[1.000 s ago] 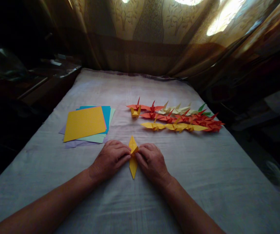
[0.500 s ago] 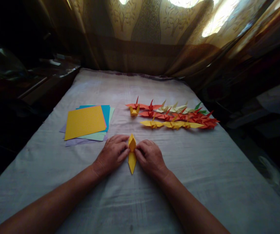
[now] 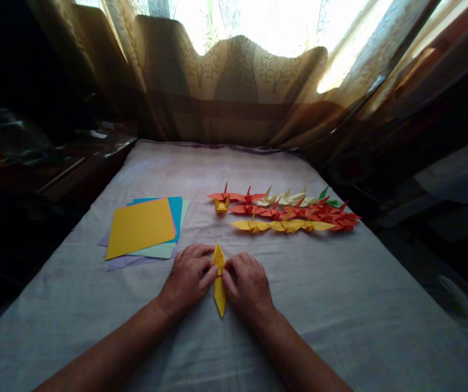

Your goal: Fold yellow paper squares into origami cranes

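Observation:
A narrow yellow folded paper [image 3: 220, 296], pointed at both ends, lies lengthwise in front of me on the cloth. My left hand [image 3: 191, 276] grips its left edge near the middle, thumb against the paper. From the other side my right hand [image 3: 249, 284] pinches the right edge, its thumb also at the middle. The fingertips partly cover the paper's centre. Beyond my hands, to the right, sit rows of folded paper cranes: yellow cranes [image 3: 289, 225] nearest, red cranes [image 3: 272, 211] behind, and pale cream cranes [image 3: 285, 198] farther back.
Left of my hands lies a stack of square paper sheets [image 3: 141, 227], yellow on top. A small orange-yellow folded piece [image 3: 221, 205] stands by the cranes' left end. A green crane [image 3: 324, 194] is at the far right. Behind the cloth-covered surface [image 3: 168, 163] hangs a patterned curtain [image 3: 234, 81].
The view has tilted up, so everything sits lower in the picture. My thumbs have moved in over the middle of the yellow paper, and its upper part looks narrower.

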The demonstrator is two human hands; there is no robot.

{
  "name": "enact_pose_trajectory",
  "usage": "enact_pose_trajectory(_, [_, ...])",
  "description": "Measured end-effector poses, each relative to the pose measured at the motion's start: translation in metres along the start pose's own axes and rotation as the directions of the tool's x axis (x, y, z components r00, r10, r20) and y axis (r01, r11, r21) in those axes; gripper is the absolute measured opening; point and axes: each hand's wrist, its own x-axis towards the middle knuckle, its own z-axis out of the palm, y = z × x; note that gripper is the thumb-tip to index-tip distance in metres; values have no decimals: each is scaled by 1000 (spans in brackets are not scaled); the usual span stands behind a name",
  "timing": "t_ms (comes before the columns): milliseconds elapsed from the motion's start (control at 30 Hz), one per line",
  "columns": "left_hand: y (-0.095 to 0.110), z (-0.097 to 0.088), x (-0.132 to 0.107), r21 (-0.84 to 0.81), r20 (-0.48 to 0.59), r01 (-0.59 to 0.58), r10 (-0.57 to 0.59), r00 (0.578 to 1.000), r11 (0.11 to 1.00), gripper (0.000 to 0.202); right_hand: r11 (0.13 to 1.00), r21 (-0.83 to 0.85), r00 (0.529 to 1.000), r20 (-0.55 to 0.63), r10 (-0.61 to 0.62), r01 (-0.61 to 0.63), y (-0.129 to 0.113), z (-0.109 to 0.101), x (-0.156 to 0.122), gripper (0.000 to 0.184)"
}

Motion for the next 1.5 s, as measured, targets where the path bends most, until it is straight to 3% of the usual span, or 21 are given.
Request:
enact_pose_trajectory(100, [2, -1, 2, 10, 13, 17, -17, 1000, 1000, 21, 1000, 7, 1000, -20, -5, 5, 1, 1, -1, 3])
enact_pose_trajectory(267, [3, 0, 5, 28, 13, 32, -32, 999, 999, 23, 998, 25, 997, -57, -60, 61, 4, 1, -3, 28])
enact_pose_trajectory(533, [4, 0, 5, 46, 13, 54, -55, 998, 997, 23, 990, -74, 992, -23, -124, 122, -2, -4, -3, 18])
enact_pose_trajectory(1067, [-1, 5, -1, 72, -59, -6, 10, 998, 997, 9, 981, -104, 986, -6, -164, 163, -1, -5, -4, 22])
enact_pose_trajectory(1233, [-6, 7, -5, 127, -23, -49, 52, 998, 991, 27, 981, -98, 986, 0, -169, 169, 1, -4, -4, 26])
enact_pose_trajectory(1500, [-7, 5, -4, 183, 27, -36, 32, 999, 982, 30, 968, -67, 968, -49, -246, 243, 7, -6, -9, 19])
